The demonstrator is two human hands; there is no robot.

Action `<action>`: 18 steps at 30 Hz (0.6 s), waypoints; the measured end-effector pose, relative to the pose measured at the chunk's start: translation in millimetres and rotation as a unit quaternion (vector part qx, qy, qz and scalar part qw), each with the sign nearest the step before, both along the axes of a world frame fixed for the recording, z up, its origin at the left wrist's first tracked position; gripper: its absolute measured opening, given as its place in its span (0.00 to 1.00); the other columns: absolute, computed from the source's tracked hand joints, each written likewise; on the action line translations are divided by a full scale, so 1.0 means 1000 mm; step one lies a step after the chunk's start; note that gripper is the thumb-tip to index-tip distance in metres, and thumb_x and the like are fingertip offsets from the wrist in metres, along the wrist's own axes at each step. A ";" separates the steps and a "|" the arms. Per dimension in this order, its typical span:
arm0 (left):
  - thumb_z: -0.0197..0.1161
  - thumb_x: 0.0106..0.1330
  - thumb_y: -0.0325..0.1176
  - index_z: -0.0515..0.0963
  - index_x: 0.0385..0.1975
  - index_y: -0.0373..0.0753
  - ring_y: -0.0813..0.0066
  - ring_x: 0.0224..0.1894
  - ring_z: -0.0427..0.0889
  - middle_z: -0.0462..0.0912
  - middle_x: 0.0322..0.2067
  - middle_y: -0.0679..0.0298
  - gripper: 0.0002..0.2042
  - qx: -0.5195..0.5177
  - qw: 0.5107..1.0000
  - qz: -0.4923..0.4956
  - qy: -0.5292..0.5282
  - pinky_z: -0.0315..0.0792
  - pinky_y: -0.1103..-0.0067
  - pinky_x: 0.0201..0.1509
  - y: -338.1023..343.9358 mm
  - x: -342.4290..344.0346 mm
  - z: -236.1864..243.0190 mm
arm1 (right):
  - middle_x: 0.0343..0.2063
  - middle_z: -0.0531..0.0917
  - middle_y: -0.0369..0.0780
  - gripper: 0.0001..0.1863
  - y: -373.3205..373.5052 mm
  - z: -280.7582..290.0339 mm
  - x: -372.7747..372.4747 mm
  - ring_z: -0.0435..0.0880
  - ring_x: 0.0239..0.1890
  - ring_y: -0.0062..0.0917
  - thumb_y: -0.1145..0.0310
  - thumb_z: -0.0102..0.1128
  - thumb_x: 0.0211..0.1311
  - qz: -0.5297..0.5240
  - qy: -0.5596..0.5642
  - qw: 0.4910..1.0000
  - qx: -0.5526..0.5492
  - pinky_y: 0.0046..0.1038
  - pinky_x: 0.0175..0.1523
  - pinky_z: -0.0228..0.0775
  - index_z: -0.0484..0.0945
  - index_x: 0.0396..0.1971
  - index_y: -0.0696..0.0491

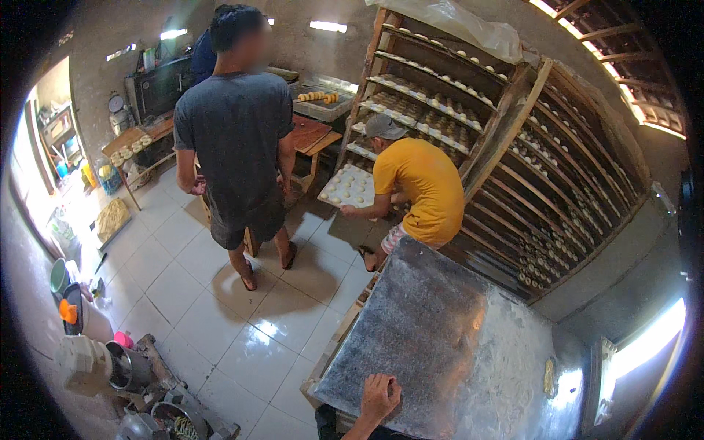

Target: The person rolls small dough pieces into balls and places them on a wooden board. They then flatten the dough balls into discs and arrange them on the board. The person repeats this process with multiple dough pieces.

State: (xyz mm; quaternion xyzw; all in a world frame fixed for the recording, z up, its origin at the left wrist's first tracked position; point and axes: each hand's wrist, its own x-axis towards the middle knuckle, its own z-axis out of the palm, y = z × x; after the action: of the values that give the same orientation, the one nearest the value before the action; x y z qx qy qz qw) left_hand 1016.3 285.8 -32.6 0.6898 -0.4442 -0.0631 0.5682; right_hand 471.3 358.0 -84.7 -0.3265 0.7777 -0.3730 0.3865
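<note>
My left hand [380, 396] comes in from the lower edge over a large dark metal-topped table [403, 315], dusted with pale flour toward its right part. The fingers are curled together near the tabletop; whatever may be inside them is hidden. My right hand is out of the picture.
A co-worker in yellow [418, 187] bends holding a tray of dough rounds [348, 183] beside tall wooden racks [543, 77]. Another person in grey [231, 139] stands left of them. Mixers [88, 363] stand at lower left; a small table [137, 147] with rounds is behind.
</note>
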 end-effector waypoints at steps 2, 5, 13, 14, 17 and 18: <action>0.65 0.62 0.28 0.78 0.33 0.39 0.59 0.35 0.79 0.80 0.30 0.60 0.03 0.006 1.000 -0.007 0.007 0.71 0.66 0.43 0.001 0.000 -0.001 | 0.32 0.82 0.43 0.20 0.005 0.004 0.000 0.81 0.29 0.33 0.60 0.73 0.65 0.007 0.003 1.000 0.026 0.35 0.27 0.76 0.77 0.44 0.60; 0.65 0.62 0.28 0.78 0.33 0.40 0.60 0.35 0.79 0.80 0.29 0.61 0.03 0.014 1.000 -0.020 0.014 0.71 0.66 0.42 0.003 -0.001 -0.004 | 0.32 0.83 0.44 0.21 0.013 0.012 0.016 0.82 0.30 0.34 0.57 0.70 0.67 -0.015 -0.021 0.998 0.049 0.36 0.27 0.75 0.78 0.46 0.59; 0.68 0.59 0.30 0.81 0.33 0.43 0.66 0.30 0.78 0.79 0.26 0.67 0.05 0.041 0.999 0.007 -0.019 0.64 0.66 0.47 0.009 -0.002 0.007 | 0.38 0.86 0.48 0.33 0.039 0.011 0.030 0.85 0.30 0.41 0.40 0.49 0.74 -0.031 -0.062 0.996 -0.060 0.38 0.28 0.77 0.79 0.51 0.59; 0.69 0.59 0.30 0.81 0.35 0.43 0.67 0.31 0.78 0.79 0.27 0.66 0.06 0.030 0.999 0.007 -0.018 0.63 0.66 0.48 0.009 -0.002 0.006 | 0.37 0.86 0.48 0.32 0.039 0.008 0.031 0.85 0.30 0.41 0.40 0.49 0.75 -0.026 -0.076 0.995 -0.052 0.38 0.28 0.77 0.80 0.49 0.59; 0.69 0.59 0.31 0.80 0.41 0.41 0.69 0.33 0.79 0.79 0.30 0.65 0.11 -0.004 0.999 0.019 0.031 0.62 0.67 0.49 0.009 -0.010 -0.006 | 0.34 0.86 0.47 0.29 0.031 -0.010 -0.017 0.84 0.29 0.39 0.43 0.51 0.74 -0.007 -0.071 0.997 -0.039 0.38 0.29 0.77 0.82 0.45 0.59; 0.68 0.59 0.30 0.80 0.43 0.40 0.69 0.34 0.79 0.79 0.32 0.63 0.12 -0.006 0.999 0.026 0.047 0.64 0.67 0.48 0.007 -0.012 -0.029 | 0.34 0.86 0.46 0.28 0.026 -0.019 -0.008 0.84 0.29 0.38 0.45 0.53 0.74 -0.009 -0.066 0.997 -0.033 0.37 0.29 0.77 0.82 0.44 0.59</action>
State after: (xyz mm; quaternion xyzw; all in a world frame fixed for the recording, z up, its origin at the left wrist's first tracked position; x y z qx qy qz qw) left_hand 1004.5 292.8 -61.6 0.6941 -0.3990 -0.0780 0.5941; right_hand 463.2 384.2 -104.1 -0.3064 0.7409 -0.4225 0.4227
